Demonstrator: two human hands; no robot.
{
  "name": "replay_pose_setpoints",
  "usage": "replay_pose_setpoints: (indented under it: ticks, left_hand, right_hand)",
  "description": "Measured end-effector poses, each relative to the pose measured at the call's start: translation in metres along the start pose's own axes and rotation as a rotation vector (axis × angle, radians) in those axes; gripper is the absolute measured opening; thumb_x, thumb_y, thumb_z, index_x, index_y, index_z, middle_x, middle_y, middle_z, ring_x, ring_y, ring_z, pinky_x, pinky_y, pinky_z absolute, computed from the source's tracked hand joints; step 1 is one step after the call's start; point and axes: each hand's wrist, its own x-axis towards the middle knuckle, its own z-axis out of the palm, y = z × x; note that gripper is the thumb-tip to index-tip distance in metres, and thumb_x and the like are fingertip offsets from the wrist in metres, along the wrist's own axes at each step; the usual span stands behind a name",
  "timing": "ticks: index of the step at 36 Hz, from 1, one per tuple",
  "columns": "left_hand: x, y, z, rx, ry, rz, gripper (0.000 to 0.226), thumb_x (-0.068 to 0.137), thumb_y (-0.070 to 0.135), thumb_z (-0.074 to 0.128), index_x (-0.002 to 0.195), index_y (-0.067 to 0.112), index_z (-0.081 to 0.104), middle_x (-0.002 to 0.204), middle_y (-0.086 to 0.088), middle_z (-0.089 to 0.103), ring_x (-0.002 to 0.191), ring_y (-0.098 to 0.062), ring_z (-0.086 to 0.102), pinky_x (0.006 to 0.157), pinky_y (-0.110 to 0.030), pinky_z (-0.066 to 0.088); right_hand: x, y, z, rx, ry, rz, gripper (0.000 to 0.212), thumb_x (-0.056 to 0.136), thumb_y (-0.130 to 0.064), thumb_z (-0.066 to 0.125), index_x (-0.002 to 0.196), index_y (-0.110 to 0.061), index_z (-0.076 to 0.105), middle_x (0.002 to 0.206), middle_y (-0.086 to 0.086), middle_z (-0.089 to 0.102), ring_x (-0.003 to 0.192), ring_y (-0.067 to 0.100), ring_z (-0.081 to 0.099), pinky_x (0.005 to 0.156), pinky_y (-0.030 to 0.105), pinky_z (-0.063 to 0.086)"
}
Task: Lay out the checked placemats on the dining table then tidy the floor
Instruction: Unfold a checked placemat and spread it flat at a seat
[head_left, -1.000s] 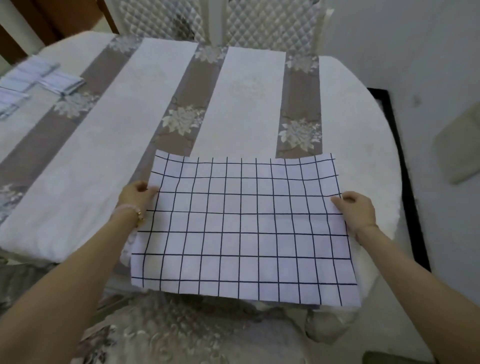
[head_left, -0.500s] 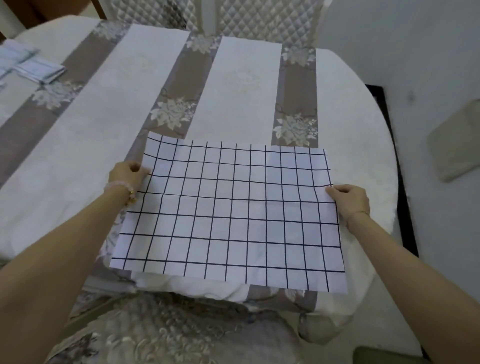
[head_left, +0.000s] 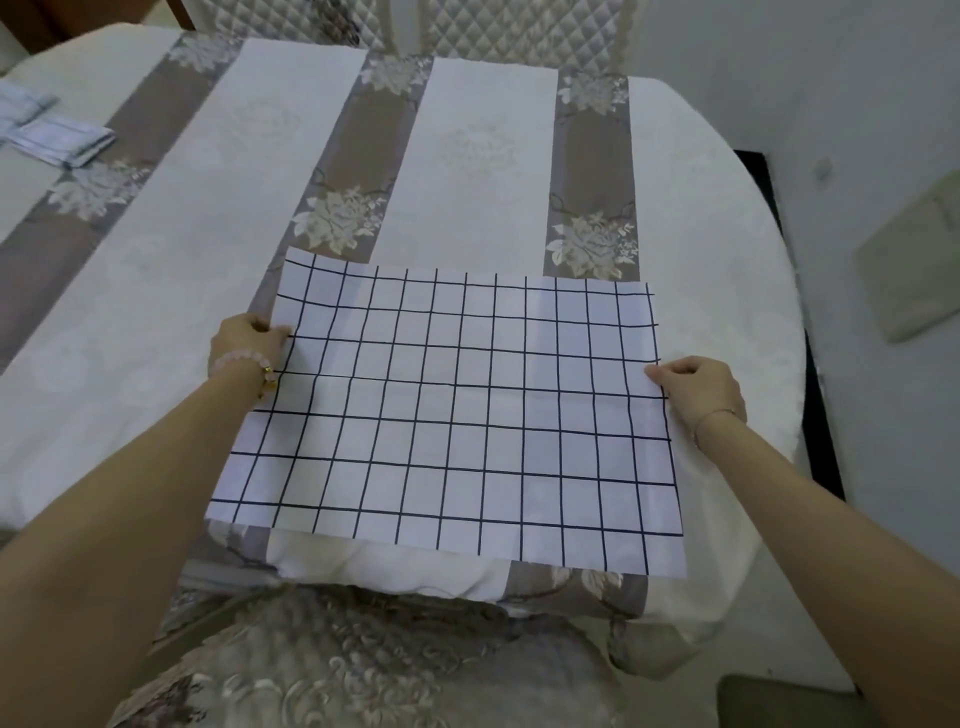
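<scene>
The checked placemat (head_left: 452, 415) lies flat at the near edge of the dining table (head_left: 727, 260); the left hand (head_left: 244, 345) pinches its left edge, the right hand (head_left: 701, 389) its right edge, folded placemats (head_left: 57, 137) far left of it

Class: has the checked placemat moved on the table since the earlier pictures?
Yes: the checked placemat slid away from the person, nearer the tablecloth's flower print.

Checked placemat (head_left: 457, 415), flat on dining table (head_left: 156, 291): your left hand (head_left: 244, 345) pinches its left edge, your right hand (head_left: 698, 389) its right edge. Folded placemats (head_left: 57, 137) lie far beyond your left hand.
</scene>
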Motion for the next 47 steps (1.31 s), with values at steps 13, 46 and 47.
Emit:
replay_pose_setpoints:
  ticks: [13,46,47]
  left_hand:
    - [0.006,0.001,0.001,-0.064,-0.011,-0.013,0.017,0.090,0.027,0.056,0.098,0.011,0.055,0.076,-0.010,0.055,0.050,-0.021,0.044,0.036,-0.025,0.038]
    - [-0.124,-0.097,0.049,0.609,-0.188,0.749,0.074,0.085,0.067,-0.010,0.148,0.028,0.000,0.156,0.010,-0.002,0.144,-0.007,-0.008,0.114,-0.032,-0.015]
    - [-0.124,-0.099,0.048,0.616,-0.178,0.754,0.071,0.089,0.064,-0.005,0.149,0.026,0.005,0.157,0.008,0.004,0.144,-0.008,-0.005,0.114,-0.033,-0.012]
  right_hand:
    - [0.000,0.000,0.002,-0.046,0.017,0.001,0.028,0.080,-0.048,0.064,0.089,-0.021,0.065,0.088,0.002,0.065,0.082,0.026,0.056,0.072,0.031,0.041]
    - [-0.008,0.002,0.049,-0.687,-0.040,-0.714,0.050,0.101,-0.033,0.030,0.148,-0.018,0.025,0.157,0.003,0.022,0.145,0.026,0.019,0.115,0.043,0.019]
    - [-0.007,0.002,0.048,-0.695,-0.055,-0.691,0.051,0.101,-0.035,0.028,0.150,-0.019,0.021,0.158,0.001,0.018,0.146,0.024,0.015,0.116,0.042,0.016]
